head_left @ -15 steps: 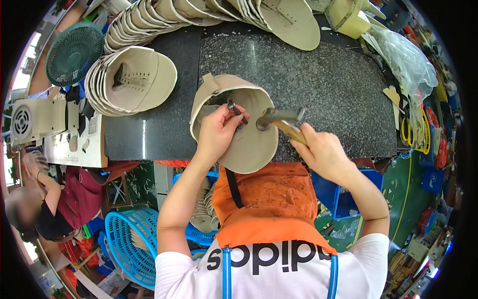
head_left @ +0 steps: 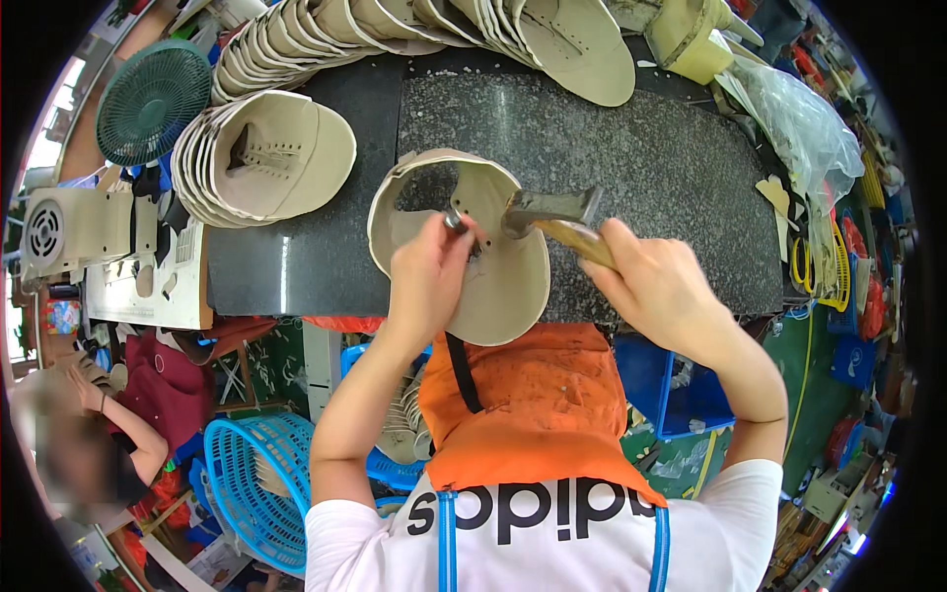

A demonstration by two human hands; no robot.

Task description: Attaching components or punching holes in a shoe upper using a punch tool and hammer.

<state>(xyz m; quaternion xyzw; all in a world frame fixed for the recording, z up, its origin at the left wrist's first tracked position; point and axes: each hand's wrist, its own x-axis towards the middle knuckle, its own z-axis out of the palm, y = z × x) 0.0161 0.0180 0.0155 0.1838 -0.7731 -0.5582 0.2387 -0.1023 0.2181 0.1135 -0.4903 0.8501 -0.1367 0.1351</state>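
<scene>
A beige piece, which looks like an unfinished shoe upper with small holes, lies on the dark stone worktop in front of me. Over its inside, my left hand pinches a short dark metal punch. The punch's lower end is partly hidden by my fingers. My right hand is wrapped round the wooden handle of a hammer. Its metal head hovers right of the punch, apart from it, above the piece's right edge.
Nested beige uppers stand at the left of the worktop, with a longer row along the back. A green fan is far left, a clear plastic bag at the right. Blue baskets stand below. Another person sits at the left.
The upper has turned and tipped a little, and the loop on its far edge no longer shows. My left hand and punch have shifted slightly. The hammer's angle has changed a little.
</scene>
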